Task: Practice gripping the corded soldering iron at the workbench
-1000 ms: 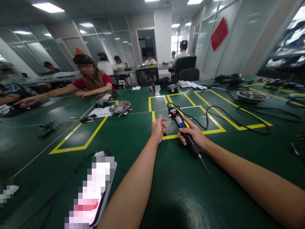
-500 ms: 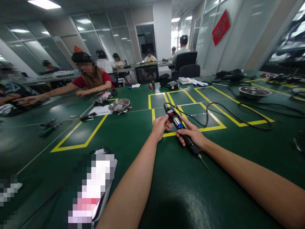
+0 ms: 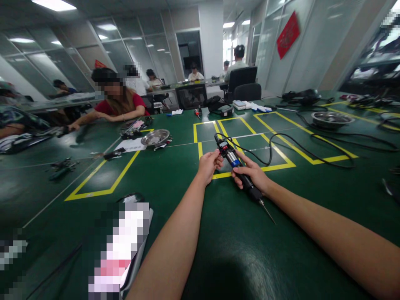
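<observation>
An electric screwdriver (image 3: 235, 163), black with a silver section and a blue band, is held tilted over the green table. My right hand (image 3: 255, 176) wraps round its black body, fingers closed. The long thin bit (image 3: 268, 212) points down toward me and to the right. At the tool's far end, beside a small red part, the thumb and fingers of my left hand (image 3: 208, 167) are pinched together, touching the housing. Exactly what the left fingertips press is partly hidden. A black cable (image 3: 271, 154) leaves the far end and loops off to the right.
Yellow tape (image 3: 123, 177) marks rectangles on the green table (image 3: 168, 258). Metal bowls stand left (image 3: 155, 137) and right (image 3: 331, 119). A blurred-out phone-like device (image 3: 125, 246) lies left of my forearm. Across the table sits a person in a red top (image 3: 137, 102); others are farther back.
My hands and the screwdriver keep almost the same pose; the view shifts slightly. The person in red has drawn the outstretched arm in somewhat.
</observation>
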`<state>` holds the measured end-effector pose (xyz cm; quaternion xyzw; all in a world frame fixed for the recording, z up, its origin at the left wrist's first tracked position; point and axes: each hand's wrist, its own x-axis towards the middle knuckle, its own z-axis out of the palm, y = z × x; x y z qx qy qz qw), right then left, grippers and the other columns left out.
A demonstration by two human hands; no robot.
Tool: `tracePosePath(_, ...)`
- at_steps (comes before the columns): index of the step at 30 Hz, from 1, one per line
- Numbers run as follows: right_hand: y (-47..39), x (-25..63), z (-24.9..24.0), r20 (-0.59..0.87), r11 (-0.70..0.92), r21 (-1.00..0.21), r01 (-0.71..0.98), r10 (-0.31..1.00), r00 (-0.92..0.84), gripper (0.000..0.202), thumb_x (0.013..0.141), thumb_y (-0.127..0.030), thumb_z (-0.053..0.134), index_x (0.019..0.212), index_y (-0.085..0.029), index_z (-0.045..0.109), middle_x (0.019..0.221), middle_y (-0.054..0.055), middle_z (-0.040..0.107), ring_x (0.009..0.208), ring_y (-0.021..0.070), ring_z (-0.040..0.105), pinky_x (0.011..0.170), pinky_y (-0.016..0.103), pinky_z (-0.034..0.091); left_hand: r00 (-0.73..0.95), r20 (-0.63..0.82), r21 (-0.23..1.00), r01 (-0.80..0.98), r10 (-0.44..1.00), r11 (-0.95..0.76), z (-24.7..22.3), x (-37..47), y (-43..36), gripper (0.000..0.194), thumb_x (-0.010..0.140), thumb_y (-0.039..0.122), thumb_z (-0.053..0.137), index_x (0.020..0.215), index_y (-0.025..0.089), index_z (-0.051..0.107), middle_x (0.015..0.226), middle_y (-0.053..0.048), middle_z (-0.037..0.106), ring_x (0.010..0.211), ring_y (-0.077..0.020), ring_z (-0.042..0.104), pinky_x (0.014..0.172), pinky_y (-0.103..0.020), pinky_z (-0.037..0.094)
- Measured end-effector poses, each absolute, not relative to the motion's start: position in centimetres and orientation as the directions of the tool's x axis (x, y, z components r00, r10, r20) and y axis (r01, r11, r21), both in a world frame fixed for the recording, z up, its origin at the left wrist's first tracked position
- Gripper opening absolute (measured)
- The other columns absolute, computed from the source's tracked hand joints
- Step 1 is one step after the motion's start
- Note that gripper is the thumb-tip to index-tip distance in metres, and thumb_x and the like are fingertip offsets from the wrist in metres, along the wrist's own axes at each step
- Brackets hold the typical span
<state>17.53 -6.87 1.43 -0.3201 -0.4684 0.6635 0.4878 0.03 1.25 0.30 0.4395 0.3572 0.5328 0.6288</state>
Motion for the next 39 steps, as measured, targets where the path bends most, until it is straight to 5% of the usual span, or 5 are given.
tracePosePath(39, -6.98, 17.38, 1.42, 0.033, -0.074, -0.951, -0.299, 0.94, -0.34, 0.103, 0.082, -0.023, 0.07, 0.162, -0.034, 0.005, 0.075, -0.001, 0.067, 0.051, 0.0142, 0.059, 0.044, 0.026, 0.05, 0.169, 0.018, 0.941, -0.337, 0.985, 0.04, 0.01, 0.0, 1.22, 0.04, 0.077, 0.048, 0.077, 0.072, 0.012, 0.06, 0.061, -0.002, 0.059, 0.046, -0.0084, 0.054, 0.044, -0.02, 0.039)
